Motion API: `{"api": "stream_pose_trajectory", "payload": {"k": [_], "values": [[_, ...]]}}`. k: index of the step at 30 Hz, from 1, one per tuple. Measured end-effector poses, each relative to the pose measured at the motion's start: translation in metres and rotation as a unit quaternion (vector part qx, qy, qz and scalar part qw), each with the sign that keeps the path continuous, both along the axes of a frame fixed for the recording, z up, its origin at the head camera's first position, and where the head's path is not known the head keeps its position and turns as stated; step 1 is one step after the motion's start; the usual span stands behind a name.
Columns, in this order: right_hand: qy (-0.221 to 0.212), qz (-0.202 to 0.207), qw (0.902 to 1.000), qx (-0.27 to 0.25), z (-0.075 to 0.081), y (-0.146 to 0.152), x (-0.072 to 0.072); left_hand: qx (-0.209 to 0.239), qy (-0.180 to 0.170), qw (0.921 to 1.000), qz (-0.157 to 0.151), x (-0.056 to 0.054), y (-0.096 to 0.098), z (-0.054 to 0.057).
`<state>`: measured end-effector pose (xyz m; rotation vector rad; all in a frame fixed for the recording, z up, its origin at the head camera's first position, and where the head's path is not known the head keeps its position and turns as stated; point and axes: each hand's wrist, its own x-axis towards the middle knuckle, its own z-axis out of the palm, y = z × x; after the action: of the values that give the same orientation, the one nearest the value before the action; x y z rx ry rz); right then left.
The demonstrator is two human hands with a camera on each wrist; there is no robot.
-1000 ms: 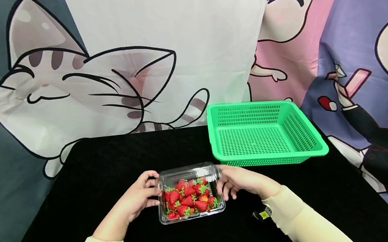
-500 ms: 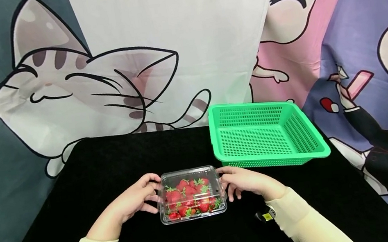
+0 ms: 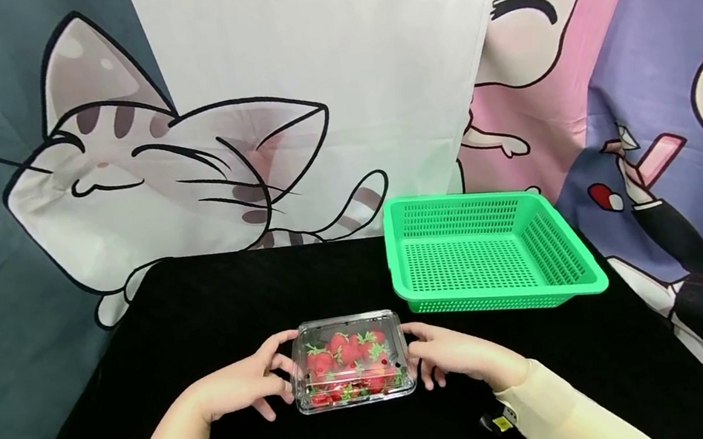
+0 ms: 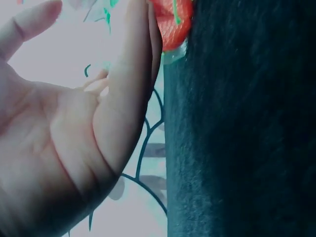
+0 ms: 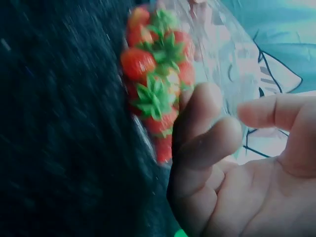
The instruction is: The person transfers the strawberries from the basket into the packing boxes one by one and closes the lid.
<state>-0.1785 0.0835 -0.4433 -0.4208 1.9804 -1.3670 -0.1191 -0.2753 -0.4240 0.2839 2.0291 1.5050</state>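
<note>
A clear plastic clamshell box (image 3: 351, 360) lies on the black cloth with its lid down over several red strawberries (image 3: 344, 359). Whether the lid's rim is snapped all round cannot be made out. At the box's left side is my left hand (image 3: 243, 386), fingers spread and touching its edge. My right hand (image 3: 455, 356) touches the opposite side with loosely bent fingers. In the left wrist view the left hand (image 4: 94, 108) has long, nearly straight fingers beside a strawberry (image 4: 174, 24). The right wrist view has the right hand (image 5: 237, 163) beside the strawberries (image 5: 155, 74) inside the clear wall.
A green plastic basket (image 3: 493, 248) stands behind and to the right of the box. Black cloth (image 3: 253, 286) covers the table. Printed curtains (image 3: 366, 37) hang behind and along the right side.
The lid, raised at the back a second ago, has come down over the strawberries. Both hands stay at the box's sides; the left fingers have shifted slightly. The whole view has drifted a little.
</note>
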Motion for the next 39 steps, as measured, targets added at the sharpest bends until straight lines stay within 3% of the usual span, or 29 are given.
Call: {"api": "stream_pose_trajectory", "payload": {"k": [3,7,15,26,35,39], "values": [[-0.011,-0.006,0.9999,-0.011,-0.002,0.002,0.007,0.016,-0.005,0.9998,-0.012,0.005,0.001,-0.002],[-0.012,-0.011,0.9996,-0.024,-0.002,0.002,0.017,0.04,-0.016,0.999,-0.005,0.011,0.002,-0.008],[-0.012,-0.003,0.9985,-0.053,-0.006,-0.001,0.022,0.055,-0.026,0.995,0.08,0.021,0.01,-0.015],[-0.04,0.005,0.9962,-0.077,-0.011,0.004,0.026,0.059,-0.036,0.9957,0.063,0.024,0.015,-0.023],[-0.043,-0.008,0.994,-0.1,-0.01,0.002,0.024,0.075,-0.033,0.9898,0.117,0.024,0.022,-0.027],[-0.046,-0.011,0.9931,-0.107,-0.011,0.0,0.026,0.075,-0.039,0.9889,0.122,0.025,0.025,-0.025]]}}
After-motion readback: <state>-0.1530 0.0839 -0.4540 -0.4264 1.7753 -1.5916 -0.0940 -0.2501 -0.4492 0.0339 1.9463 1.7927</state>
